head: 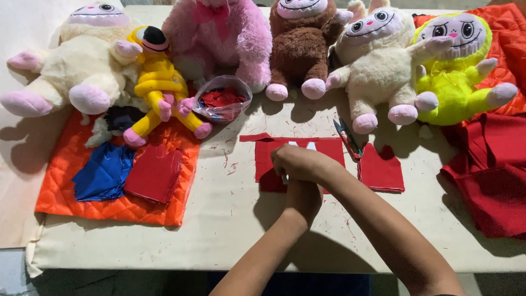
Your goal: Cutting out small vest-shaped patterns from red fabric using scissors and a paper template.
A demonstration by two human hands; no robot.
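Both hands meet over a flat red felt piece (pixel 298 156) at the middle of the bench (pixel 219 219). The right hand (pixel 296 163) lies curled on top, covering the left hand (pixel 302 198), whose fingers I cannot tell apart. Small scissors (pixel 346 137) lie just beside the felt. Six plush toys (pixel 378 60) line the far edge; one bag of red scraps (pixel 222 98) sits before them.
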